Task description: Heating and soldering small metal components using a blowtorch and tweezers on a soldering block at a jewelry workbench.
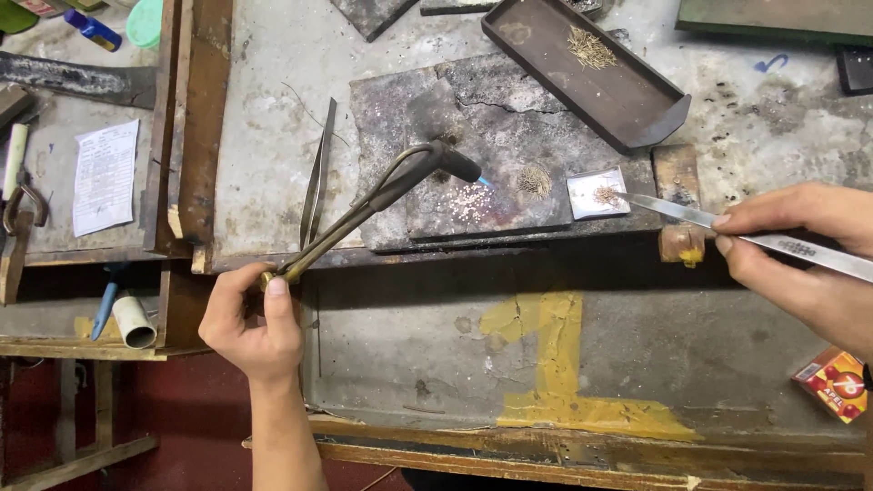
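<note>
We're mid-heating: left hand [255, 323] closed around torch [382, 195], flame on small pieces [470, 202] on slab [509, 155]. Right hand [805, 255] pinches tweezers [718, 223], tips in small tray [597, 193] right of slab. Next likely needs steady placement.

Red-orange small box [832, 382] at right edge; white printed paper slip [105, 177] far left.
</note>
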